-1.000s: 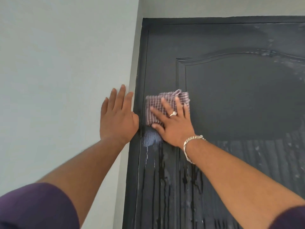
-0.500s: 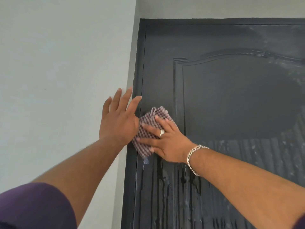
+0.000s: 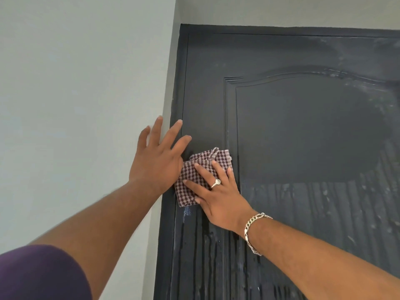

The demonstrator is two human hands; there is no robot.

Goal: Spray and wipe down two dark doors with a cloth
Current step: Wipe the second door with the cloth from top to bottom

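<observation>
A dark door with an arched raised panel fills the right of the view. Its lower part is wet, with spray running down in streaks. My right hand presses a folded checked purple-and-white cloth flat against the door's left stile, fingers straight. My left hand lies flat with spread fingers across the wall edge and the door frame, just left of the cloth and overlapping its corner. No spray bottle is in view.
A pale grey wall takes up the left side, and the dark door frame runs up beside it. White smears mark the door's upper right.
My right hand has slid the cloth down and to the left, from the panel edge to the door's left stile. My left hand's fingers have spread onto the door frame.
</observation>
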